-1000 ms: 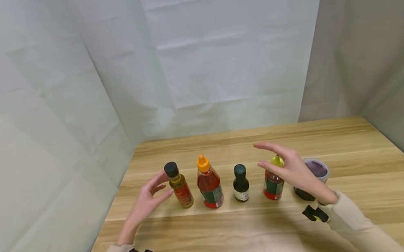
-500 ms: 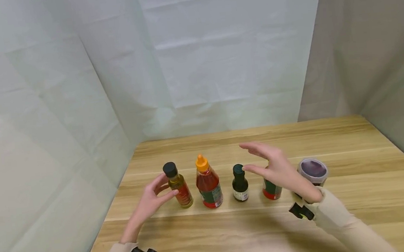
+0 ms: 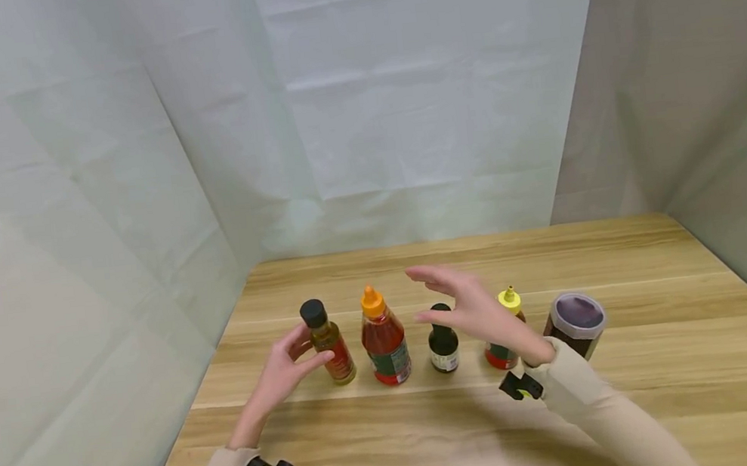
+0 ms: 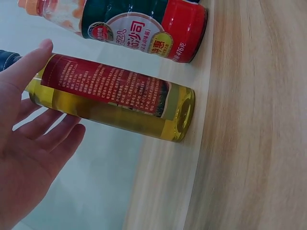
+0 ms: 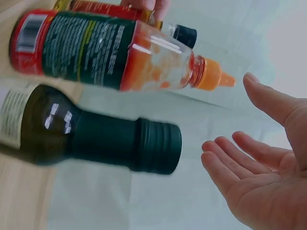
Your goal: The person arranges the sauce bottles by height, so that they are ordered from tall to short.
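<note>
Where the left grip (image 3: 280, 372) is closed loosely about the red-labelled bottle (image 4: 110, 98), the upper part is enclosed between the thumb on one side and the fingers on the other; how firmly it is pressed cannot be told. That height is probably chosen because the narrowing shoulder is easily spanned, while the weight is apparently borne by the counter (image 3: 382, 445), on which the base seems to rest. By contrast, nothing is held by the right grip (image 3: 480, 311): its thumb and fingers are spread well apart, and from the head they are seen across the neck of the small dark bottle (image 3: 444, 351). Between that bottle and the held one, the orange-capped sauce bottle (image 3: 386, 342) is stood upright, touched by neither grip. Farther right, the yellow-capped bottle (image 3: 500, 356) is partly hidden by the right arm (image 3: 589, 400), and beyond it the dark jar (image 3: 578, 312) is placed. All five are set in a rough row with gaps between them, presumably so that each can be reached without its neighbour being knocked. The yellow-capped bottle and the dark jar are shown by the head view alone. By the left wrist view, the yellow-green liquid and the fine print of the red label are made plain, details too small from above. By the right wrist view, the fingertips are shown clear of the dark bottle's cap, a gap concealed from the head by the overlap.
</note>
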`<state>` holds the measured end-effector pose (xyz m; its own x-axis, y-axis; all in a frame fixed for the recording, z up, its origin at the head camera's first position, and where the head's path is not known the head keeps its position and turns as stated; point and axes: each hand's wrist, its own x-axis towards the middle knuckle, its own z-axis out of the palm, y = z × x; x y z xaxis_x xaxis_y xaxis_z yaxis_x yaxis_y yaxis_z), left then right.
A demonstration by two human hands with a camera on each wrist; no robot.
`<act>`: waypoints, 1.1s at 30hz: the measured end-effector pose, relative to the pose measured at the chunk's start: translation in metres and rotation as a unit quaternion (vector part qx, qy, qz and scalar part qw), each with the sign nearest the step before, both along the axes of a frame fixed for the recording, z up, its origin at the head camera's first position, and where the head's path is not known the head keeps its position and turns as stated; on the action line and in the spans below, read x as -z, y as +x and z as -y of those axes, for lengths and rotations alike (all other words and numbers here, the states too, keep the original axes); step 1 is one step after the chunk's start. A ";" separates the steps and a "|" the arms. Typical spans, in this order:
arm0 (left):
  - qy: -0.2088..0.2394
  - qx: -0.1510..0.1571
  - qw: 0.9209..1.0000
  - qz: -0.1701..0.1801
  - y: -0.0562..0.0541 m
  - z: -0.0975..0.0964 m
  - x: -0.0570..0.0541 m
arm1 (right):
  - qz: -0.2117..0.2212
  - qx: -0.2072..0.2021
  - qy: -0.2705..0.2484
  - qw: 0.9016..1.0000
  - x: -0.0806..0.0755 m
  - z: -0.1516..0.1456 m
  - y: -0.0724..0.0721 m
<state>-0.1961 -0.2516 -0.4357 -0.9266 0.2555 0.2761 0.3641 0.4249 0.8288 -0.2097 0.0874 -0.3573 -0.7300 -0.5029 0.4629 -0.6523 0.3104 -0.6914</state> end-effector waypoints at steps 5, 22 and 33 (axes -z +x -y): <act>0.008 -0.023 1.000 0.019 0.001 -0.001 0.000 | 0.065 -0.020 0.002 0.998 -0.001 0.016 -0.002; 0.001 -0.026 1.000 0.009 -0.001 -0.006 0.001 | 0.125 0.003 0.059 0.990 0.001 0.063 -0.005; -0.015 -0.034 0.999 0.009 0.004 -0.006 -0.003 | 0.117 0.024 0.102 0.988 0.004 0.069 -0.003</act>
<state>-0.1918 -0.2458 -0.4330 -0.9472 0.1985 0.2518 0.3176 0.4726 0.8220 -0.2128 0.0187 -0.3613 -0.8299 -0.5309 0.1717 -0.4640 0.4858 -0.7407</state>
